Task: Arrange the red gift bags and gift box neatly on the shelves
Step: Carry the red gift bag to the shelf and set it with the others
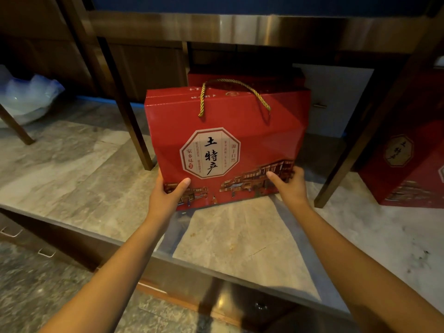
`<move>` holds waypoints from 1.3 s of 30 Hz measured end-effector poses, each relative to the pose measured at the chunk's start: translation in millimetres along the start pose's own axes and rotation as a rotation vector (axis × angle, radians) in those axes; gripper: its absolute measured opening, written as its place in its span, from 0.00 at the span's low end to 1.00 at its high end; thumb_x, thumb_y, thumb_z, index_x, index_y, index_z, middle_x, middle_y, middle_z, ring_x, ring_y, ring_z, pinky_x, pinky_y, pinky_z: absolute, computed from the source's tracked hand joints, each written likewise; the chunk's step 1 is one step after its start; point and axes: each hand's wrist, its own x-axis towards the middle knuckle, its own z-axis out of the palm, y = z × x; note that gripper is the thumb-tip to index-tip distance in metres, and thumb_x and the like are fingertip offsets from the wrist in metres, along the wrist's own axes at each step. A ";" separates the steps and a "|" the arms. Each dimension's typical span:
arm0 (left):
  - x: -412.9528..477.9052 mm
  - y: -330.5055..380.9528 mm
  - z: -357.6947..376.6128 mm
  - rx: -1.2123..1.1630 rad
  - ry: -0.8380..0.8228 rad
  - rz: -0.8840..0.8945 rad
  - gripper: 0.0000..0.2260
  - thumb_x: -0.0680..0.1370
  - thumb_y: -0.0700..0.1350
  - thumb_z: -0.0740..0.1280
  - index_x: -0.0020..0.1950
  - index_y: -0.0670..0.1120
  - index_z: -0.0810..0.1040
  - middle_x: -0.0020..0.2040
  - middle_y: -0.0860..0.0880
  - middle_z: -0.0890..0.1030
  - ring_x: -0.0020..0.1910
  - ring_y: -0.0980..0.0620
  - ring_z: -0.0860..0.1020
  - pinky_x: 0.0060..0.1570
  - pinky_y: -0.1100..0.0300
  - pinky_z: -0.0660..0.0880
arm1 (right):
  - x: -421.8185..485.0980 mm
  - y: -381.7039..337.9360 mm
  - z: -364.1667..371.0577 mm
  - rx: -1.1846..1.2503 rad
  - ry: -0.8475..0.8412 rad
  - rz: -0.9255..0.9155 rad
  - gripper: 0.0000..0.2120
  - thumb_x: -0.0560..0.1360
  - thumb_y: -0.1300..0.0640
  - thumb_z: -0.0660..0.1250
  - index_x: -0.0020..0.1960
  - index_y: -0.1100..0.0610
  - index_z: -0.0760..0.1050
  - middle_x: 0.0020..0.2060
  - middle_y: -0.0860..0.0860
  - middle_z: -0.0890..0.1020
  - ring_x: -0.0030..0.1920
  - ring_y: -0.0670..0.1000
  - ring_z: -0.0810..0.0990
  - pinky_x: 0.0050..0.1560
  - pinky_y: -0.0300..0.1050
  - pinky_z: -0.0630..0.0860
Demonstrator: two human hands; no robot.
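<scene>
red gift box (228, 145): big red carton with a gold rope handle (234, 92) on top and an octagon label with black characters on the front. It's standing upright on the marble ledge (72, 164), under the metal shelf edge (240, 27), roughly centered between two slanted bronze legs.

left hand (168, 193): clamped on the box's lower left corner, thumb pressed flat across the front face, the other fingers wrapped around the side where I can't see them.

right hand (290, 186): gripping the lower right corner the same way, thumb on the printed row of houses, fingers curled round the edge.

second red box (240, 74): tucked right behind the first one, only its top strip shows, looks like it's touching or just about.

third red box (408, 152): off to the right past the slanted leg, same octagon label, sitting on the same ledge, well apart from the one being held.

plastic bag (31, 94): crumpled pale blue-white thing far left on the ledge, nowhere near the boxes.

white panel (336, 97): behind the boxes on the right, small metal handle on it.

floor (48, 284): grey stone, lower than the ledge.
</scene>
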 end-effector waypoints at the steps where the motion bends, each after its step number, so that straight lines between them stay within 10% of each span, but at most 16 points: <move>1: -2.7 1.6 -2.8 -0.006 -0.011 -0.002 0.25 0.72 0.49 0.71 0.69 0.51 0.70 0.60 0.51 0.81 0.57 0.53 0.80 0.51 0.59 0.78 | -4.9 0.5 -2.7 -0.022 0.008 -0.011 0.30 0.68 0.51 0.73 0.62 0.64 0.67 0.59 0.58 0.78 0.59 0.55 0.77 0.57 0.48 0.75; 15: -58.6 32.5 -45.3 -0.048 -0.090 -0.060 0.19 0.72 0.48 0.70 0.62 0.54 0.74 0.55 0.54 0.81 0.54 0.56 0.79 0.51 0.56 0.76 | -98.2 -25.4 -56.4 -0.282 -0.041 -0.150 0.22 0.71 0.47 0.70 0.56 0.60 0.68 0.47 0.51 0.78 0.46 0.54 0.79 0.46 0.54 0.79; 30: -146.9 63.4 13.3 -0.025 -0.269 -0.071 0.13 0.72 0.49 0.68 0.54 0.63 0.73 0.53 0.58 0.80 0.52 0.58 0.77 0.46 0.59 0.73 | -174.6 -12.0 -185.0 -0.290 0.041 -0.061 0.16 0.72 0.49 0.68 0.52 0.52 0.63 0.41 0.43 0.74 0.44 0.47 0.75 0.37 0.35 0.71; 39: -184.7 73.9 99.9 0.048 -0.460 -0.034 0.29 0.66 0.59 0.69 0.67 0.57 0.70 0.59 0.54 0.80 0.57 0.54 0.78 0.59 0.47 0.75 | -201.2 11.2 -282.1 -0.326 0.210 0.025 0.17 0.73 0.52 0.68 0.52 0.54 0.62 0.47 0.48 0.74 0.48 0.48 0.74 0.40 0.35 0.70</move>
